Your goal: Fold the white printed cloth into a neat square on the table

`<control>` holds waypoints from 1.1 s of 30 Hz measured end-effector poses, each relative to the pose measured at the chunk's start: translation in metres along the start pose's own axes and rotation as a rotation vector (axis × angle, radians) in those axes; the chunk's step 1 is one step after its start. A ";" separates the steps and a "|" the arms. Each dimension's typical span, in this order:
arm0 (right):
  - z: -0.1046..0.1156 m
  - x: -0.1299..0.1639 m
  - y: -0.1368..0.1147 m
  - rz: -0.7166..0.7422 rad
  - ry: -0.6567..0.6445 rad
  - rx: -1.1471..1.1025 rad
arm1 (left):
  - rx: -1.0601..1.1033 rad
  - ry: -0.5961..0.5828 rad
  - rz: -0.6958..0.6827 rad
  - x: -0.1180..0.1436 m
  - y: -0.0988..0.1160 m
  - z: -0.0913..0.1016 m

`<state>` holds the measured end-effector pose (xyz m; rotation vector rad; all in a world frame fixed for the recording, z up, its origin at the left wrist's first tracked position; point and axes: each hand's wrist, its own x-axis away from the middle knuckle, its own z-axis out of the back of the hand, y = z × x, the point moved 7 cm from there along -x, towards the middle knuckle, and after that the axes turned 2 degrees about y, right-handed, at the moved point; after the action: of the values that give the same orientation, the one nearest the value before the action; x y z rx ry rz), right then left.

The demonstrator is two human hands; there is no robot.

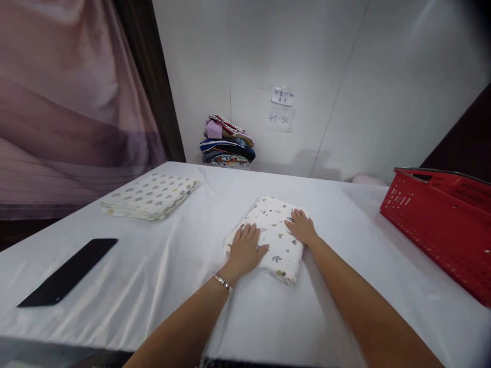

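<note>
Soft, diffuse light; dark upper right corner
Glare streaks the wall (326,66) high up, a faint shadow falls lower, and wide-angle distortion stretches the red basket (441,220).

A slim, shiny, silver-coloured bracelet (222,282) circles the left wrist (231,273), its small details too fine to make out. The left forearm (184,323) and right forearm (362,294) are bare as far as they show, as are the left hand (244,250) and right hand (302,228).
</note>
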<state>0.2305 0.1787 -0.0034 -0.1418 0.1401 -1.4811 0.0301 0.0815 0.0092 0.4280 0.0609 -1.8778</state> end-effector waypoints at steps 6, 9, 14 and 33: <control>0.013 0.016 -0.020 -0.026 -0.058 -0.005 | 0.114 0.035 -0.009 -0.001 0.000 0.016; 0.011 0.045 -0.048 0.099 -0.098 -0.097 | 0.188 0.106 0.055 0.000 -0.024 0.036; 0.004 0.091 -0.076 0.274 -0.028 -0.304 | 0.357 0.113 0.453 0.016 -0.090 0.051; 0.014 0.110 -0.068 0.366 0.214 -0.692 | 0.640 -0.044 0.592 0.042 -0.104 0.035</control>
<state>0.1753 0.0639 0.0217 -0.4886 0.8102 -1.0287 -0.0863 0.0711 0.0108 0.7436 -0.6454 -1.2822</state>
